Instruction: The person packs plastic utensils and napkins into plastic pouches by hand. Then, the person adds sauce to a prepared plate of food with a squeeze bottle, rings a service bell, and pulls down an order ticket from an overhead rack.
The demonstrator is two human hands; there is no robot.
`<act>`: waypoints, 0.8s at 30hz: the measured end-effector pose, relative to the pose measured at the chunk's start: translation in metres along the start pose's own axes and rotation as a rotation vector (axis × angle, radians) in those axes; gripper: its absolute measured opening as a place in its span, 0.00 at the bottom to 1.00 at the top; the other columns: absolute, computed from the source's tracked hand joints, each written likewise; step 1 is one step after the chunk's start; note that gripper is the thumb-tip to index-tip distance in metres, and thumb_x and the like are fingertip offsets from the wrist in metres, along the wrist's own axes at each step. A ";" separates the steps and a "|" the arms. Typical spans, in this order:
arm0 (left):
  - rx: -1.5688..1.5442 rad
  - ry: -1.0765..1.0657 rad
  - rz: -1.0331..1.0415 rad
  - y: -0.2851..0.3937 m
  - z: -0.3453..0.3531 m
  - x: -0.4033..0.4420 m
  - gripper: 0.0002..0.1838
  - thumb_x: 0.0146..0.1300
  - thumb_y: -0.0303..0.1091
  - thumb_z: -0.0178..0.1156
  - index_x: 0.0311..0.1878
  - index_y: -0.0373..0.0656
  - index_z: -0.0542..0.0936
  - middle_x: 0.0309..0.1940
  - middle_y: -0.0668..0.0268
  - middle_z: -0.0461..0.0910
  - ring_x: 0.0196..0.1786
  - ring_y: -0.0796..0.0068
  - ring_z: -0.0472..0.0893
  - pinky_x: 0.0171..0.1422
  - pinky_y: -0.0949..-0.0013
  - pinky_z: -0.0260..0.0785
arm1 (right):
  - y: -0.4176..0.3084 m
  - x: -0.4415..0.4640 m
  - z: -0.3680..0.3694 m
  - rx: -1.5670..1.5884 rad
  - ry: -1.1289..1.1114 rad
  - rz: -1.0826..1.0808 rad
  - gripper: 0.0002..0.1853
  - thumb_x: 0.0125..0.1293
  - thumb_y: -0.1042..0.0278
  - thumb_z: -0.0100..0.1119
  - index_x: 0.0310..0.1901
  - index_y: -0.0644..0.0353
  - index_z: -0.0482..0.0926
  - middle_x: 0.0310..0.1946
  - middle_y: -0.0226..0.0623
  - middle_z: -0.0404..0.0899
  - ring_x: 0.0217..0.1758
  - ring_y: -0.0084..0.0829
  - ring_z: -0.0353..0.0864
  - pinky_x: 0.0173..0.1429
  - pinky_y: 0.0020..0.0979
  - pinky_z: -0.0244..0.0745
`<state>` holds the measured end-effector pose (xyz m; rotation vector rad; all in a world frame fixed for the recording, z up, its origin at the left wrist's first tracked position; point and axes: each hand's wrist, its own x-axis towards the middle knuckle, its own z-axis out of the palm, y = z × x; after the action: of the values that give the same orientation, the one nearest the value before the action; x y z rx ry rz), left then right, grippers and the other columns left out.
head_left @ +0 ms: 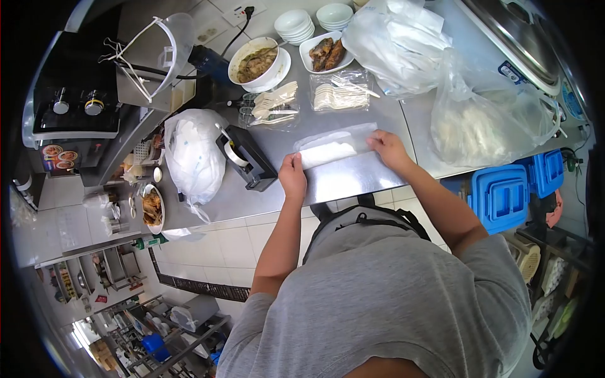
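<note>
In front of me, a clear plastic bag with a folded white sheet inside [329, 153] lies along the steel counter [343, 184]. My left hand [292, 176] grips its left end, thumb and fingers closed. At the opposite end, my right hand [387, 148] pinches the clear plastic. What the white sheet is made of I cannot tell. A black tape dispenser [257, 165] stands just left of my left hand. Beyond the bag lie two clear packs of pale disposable cutlery, one with forks and spoons [275, 104] and the other with forks [342, 96].
At the back are a bowl of food [254, 62], a dish of browned food [326, 54] and stacked white bowls [293, 26]. White plastic bags [194, 154] flank the work area, with more bags [469, 129] at right. Blue lidded bins [499, 196] stand below the counter's right end.
</note>
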<state>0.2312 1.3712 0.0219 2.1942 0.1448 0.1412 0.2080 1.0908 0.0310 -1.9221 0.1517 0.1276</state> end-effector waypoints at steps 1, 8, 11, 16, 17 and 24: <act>0.039 0.002 0.004 0.002 0.000 0.001 0.15 0.68 0.40 0.53 0.40 0.36 0.79 0.30 0.50 0.81 0.32 0.59 0.80 0.40 0.62 0.70 | 0.003 0.004 0.004 -0.033 0.043 0.050 0.12 0.60 0.61 0.60 0.39 0.62 0.78 0.30 0.45 0.79 0.36 0.41 0.80 0.45 0.38 0.73; 0.279 0.024 0.061 0.012 0.005 -0.001 0.16 0.66 0.43 0.53 0.36 0.38 0.79 0.27 0.49 0.80 0.31 0.49 0.79 0.38 0.56 0.70 | -0.001 0.014 0.022 -0.474 0.277 0.019 0.10 0.62 0.65 0.52 0.32 0.64 0.75 0.29 0.52 0.79 0.36 0.52 0.78 0.42 0.49 0.71; 0.268 0.036 0.079 0.007 0.006 -0.002 0.15 0.65 0.43 0.55 0.35 0.39 0.79 0.25 0.51 0.80 0.29 0.51 0.79 0.37 0.56 0.70 | -0.006 0.011 0.024 -0.499 0.351 -0.026 0.09 0.61 0.66 0.51 0.31 0.64 0.75 0.29 0.53 0.78 0.36 0.54 0.78 0.42 0.49 0.71; 0.181 -0.015 0.009 0.010 0.002 0.000 0.14 0.61 0.43 0.60 0.33 0.40 0.78 0.24 0.56 0.80 0.27 0.56 0.79 0.34 0.59 0.70 | -0.022 0.002 0.027 -0.662 0.431 -0.119 0.12 0.60 0.70 0.49 0.43 0.63 0.75 0.46 0.50 0.76 0.53 0.50 0.73 0.57 0.51 0.64; 0.198 -0.022 0.023 0.009 0.002 0.002 0.14 0.61 0.43 0.60 0.33 0.40 0.78 0.23 0.56 0.80 0.27 0.57 0.79 0.34 0.59 0.70 | -0.025 0.000 0.030 -0.714 0.519 -0.225 0.14 0.60 0.71 0.49 0.47 0.63 0.75 0.51 0.49 0.74 0.57 0.49 0.71 0.61 0.51 0.62; 0.172 -0.118 -0.064 0.007 -0.001 0.014 0.14 0.59 0.43 0.63 0.35 0.39 0.80 0.23 0.60 0.80 0.26 0.62 0.79 0.34 0.62 0.70 | -0.039 -0.025 0.090 -0.710 -0.015 -0.472 0.33 0.62 0.57 0.58 0.65 0.63 0.62 0.66 0.49 0.60 0.72 0.46 0.54 0.74 0.50 0.44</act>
<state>0.2456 1.3698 0.0288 2.3591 0.1656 -0.0374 0.1889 1.1896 0.0400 -2.6024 -0.4119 -0.1434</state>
